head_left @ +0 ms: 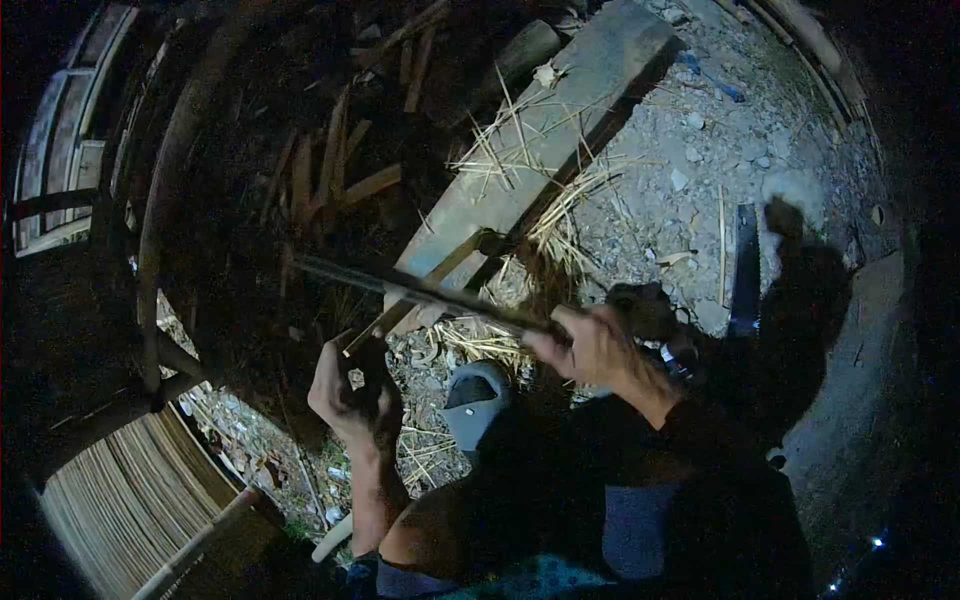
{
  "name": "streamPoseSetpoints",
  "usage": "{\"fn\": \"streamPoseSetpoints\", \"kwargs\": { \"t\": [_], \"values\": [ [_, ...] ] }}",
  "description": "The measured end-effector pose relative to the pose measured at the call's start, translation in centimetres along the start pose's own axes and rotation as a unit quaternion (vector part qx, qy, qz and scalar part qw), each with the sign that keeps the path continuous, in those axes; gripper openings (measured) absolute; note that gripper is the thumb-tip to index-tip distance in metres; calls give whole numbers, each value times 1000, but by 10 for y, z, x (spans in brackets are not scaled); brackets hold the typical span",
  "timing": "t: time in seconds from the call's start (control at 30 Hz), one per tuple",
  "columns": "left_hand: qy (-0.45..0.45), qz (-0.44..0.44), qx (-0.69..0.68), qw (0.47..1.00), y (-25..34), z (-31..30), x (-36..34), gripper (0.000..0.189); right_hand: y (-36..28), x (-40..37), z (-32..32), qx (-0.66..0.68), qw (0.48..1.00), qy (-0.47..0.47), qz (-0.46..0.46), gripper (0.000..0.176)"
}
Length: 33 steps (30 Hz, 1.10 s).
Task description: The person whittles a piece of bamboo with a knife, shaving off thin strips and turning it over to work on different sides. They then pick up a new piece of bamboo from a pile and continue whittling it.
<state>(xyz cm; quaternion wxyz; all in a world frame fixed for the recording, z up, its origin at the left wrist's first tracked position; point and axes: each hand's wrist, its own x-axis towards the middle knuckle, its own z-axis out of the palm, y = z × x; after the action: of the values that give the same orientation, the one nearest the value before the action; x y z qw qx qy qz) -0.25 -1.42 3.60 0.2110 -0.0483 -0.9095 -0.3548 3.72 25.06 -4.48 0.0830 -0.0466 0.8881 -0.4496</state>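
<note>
Head view: at near left, one panel of thin strips [140, 490] is seen, too many to count. One grey shoe-like item [472, 425] is seen near centre. At centre, one narrow slat [455, 262] is pinched in the fingers of the left hand [350, 395]; one long, blurred tool [465, 303], angled across it, is clamped in the closed fingers of the right hand [605, 355]. Beyond, one plank [600, 70] is strewn with straw [570, 225].
</note>
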Motion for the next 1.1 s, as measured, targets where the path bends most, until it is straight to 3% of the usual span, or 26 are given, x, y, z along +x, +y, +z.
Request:
{"fn": "streamPoseSetpoints", "kwargs": {
  "t": [0.03,0.1,0.13,0.17,0.23,0.27,0.3,0.37,0.43,0.5,0.53,0.63,0.67,0.73,0.77,0.83,0.9,0.97,1.03,1.1],
  "values": [
    [2,-1,2,1000,-1,-4,-1,10,14,1,7,0,1000,-2,-3,51],
    [-62,-88,-2,994,-4,-10,-3,11,21,14,10,-117,988,55,87,49],
    [-4,-8,-13,1000,-17,-4,-12,13,20,13,11,-31,990,28,138,50],
    [-11,-15,-15,1000,-13,-7,-14,13,16,7,12,-33,988,23,146,50],
    [-12,-41,-46,998,-5,-4,-5,20,15,6,7,-99,988,79,88,50],
    [-24,32,23,999,-11,-7,-5,25,12,2,0,-108,987,31,116,50],
    [-29,31,23,999,-11,-8,-7,25,9,-3,-1,-106,987,30,121,50],
    [-58,-10,19,998,-3,-6,-3,26,4,-8,-5,3,1000,9,16,52],
    [-42,-22,7,999,-12,-6,-9,22,13,-2,-1,-27,999,19,-2,54],
    [-17,-29,-6,999,-13,-8,-6,17,26,17,4,-74,987,66,127,54],
    [-13,-39,-2,999,-9,-6,-6,17,28,15,2,-70,982,10,178,61],
    [-47,-30,37,998,-2,-2,-6,22,37,6,24,-138,977,69,145,71],
    [5,-73,-13,997,13,7,4,23,35,8,21,-59,971,1,233,78],
    [89,-128,-178,972,37,21,17,24,21,10,7,3,969,-10,245,78],
    [90,-127,-177,972,29,17,18,24,15,11,3,61,964,-23,258,79],
    [-29,-123,-42,991,-5,5,17,31,40,2,26,33,970,10,240,79],
    [-44,-168,-113,978,1,0,20,33,35,5,25,4,974,42,224,80],
    [-108,-213,-394,888,22,-6,21,29,22,11,12,31,960,-45,274,80],
    [-72,-206,-328,919,20,-5,18,23,9,7,11,15,973,-46,227,75],
    [-102,-216,-75,968,5,-15,12,18,-13,7,3,2,982,-49,180,71]
  ]
}}
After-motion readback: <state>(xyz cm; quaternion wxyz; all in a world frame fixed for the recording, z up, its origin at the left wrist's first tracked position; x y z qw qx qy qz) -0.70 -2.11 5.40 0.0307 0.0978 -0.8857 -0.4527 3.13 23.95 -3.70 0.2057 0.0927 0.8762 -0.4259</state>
